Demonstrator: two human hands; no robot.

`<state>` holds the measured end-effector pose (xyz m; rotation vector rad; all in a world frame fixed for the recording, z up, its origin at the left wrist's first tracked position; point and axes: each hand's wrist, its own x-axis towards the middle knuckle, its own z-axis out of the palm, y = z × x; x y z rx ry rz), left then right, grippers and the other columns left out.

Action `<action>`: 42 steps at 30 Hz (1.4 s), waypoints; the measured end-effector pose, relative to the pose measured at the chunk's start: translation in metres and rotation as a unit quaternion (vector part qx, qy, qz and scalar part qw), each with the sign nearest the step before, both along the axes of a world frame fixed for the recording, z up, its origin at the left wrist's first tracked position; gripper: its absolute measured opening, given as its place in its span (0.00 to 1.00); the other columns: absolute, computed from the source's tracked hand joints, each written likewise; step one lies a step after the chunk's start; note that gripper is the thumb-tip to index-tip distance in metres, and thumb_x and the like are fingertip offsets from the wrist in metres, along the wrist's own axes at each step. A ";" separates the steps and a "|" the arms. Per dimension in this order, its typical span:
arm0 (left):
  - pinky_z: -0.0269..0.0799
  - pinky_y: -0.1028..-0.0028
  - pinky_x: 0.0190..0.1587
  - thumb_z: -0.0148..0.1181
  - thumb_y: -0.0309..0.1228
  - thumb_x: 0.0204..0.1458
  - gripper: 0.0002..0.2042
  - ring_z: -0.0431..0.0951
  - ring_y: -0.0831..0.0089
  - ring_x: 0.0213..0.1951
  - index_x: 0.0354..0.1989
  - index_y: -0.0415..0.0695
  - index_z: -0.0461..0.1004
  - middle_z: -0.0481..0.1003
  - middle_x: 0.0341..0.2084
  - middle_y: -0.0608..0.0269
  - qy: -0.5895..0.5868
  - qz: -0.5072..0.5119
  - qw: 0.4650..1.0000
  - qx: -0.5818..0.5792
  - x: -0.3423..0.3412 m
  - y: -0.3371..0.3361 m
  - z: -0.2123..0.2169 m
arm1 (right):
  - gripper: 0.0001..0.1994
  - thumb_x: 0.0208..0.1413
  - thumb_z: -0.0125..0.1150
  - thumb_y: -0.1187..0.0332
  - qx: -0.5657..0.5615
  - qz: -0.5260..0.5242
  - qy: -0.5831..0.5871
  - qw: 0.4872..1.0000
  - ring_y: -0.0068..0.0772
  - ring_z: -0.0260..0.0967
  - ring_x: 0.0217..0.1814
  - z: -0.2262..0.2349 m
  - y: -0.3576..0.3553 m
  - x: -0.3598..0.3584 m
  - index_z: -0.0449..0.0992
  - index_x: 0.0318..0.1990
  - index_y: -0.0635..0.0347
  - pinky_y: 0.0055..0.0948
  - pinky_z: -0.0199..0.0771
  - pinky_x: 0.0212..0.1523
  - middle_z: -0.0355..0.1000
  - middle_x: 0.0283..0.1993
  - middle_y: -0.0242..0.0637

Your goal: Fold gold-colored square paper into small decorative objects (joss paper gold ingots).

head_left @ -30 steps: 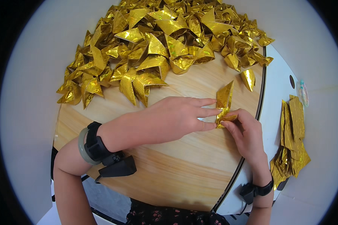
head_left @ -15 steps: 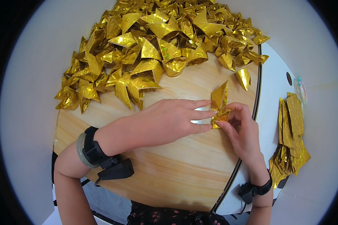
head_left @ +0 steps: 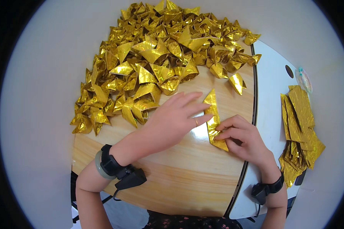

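A folded strip of gold foil paper [head_left: 213, 124] lies on the wooden tabletop, long and narrow with slanted, pointed ends. My left hand [head_left: 176, 120] is spread over its left side, fingertips at the upper part of the strip. At the lower right, my right hand [head_left: 242, 137] grips the strip with bent fingers; its thumb is close to the bottom tip. Beyond my hands rises a large heap of folded gold foil paper ingots [head_left: 156, 76]. One loose ingot [head_left: 237, 83] rests apart, above the strip's right side.
On the white surface [head_left: 269, 126] to the right lies a stack of gold foil paper pieces [head_left: 300, 118], beside a small clear and teal item [head_left: 304, 80]. A dark oval hole [head_left: 289, 71] is in that surface. Pale walls curve around both sides.
The foil piece, earlier folded compactly with one point raised, is now a longer, flatter strip. My left fingers have spread and lifted somewhat; my right hand has moved lower along the piece.
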<state>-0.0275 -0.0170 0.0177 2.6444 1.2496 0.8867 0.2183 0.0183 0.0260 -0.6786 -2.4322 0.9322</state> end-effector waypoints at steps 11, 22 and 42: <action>0.66 0.63 0.53 0.62 0.22 0.45 0.22 0.68 0.56 0.50 0.52 0.47 0.75 0.72 0.41 0.59 -0.083 0.013 0.965 -0.249 0.008 -0.008 0.008 | 0.09 0.41 0.64 0.71 0.036 -0.045 -0.042 0.997 0.39 0.69 0.41 0.012 -0.001 0.008 0.73 0.32 0.56 0.32 0.71 0.40 0.71 0.37 0.33; 0.67 0.64 0.48 0.64 0.18 0.36 0.17 0.70 0.59 0.44 0.37 0.51 0.80 0.72 0.40 0.62 -0.095 0.014 0.993 -0.064 0.004 -0.009 0.006 | 0.21 0.42 0.71 0.71 0.089 -0.058 0.021 0.994 0.41 0.68 0.49 0.010 0.001 0.010 0.72 0.46 0.58 0.35 0.69 0.49 0.70 0.41 0.37; 0.69 0.68 0.45 0.55 0.15 0.37 0.18 0.73 0.61 0.39 0.38 0.44 0.80 0.77 0.35 0.64 -0.237 -0.036 0.967 -0.085 0.007 -0.008 0.015 | 0.22 0.36 0.63 0.81 0.228 -0.080 0.087 0.967 0.39 0.76 0.44 0.007 -0.002 0.011 0.77 0.45 0.58 0.29 0.78 0.41 0.78 0.42 0.38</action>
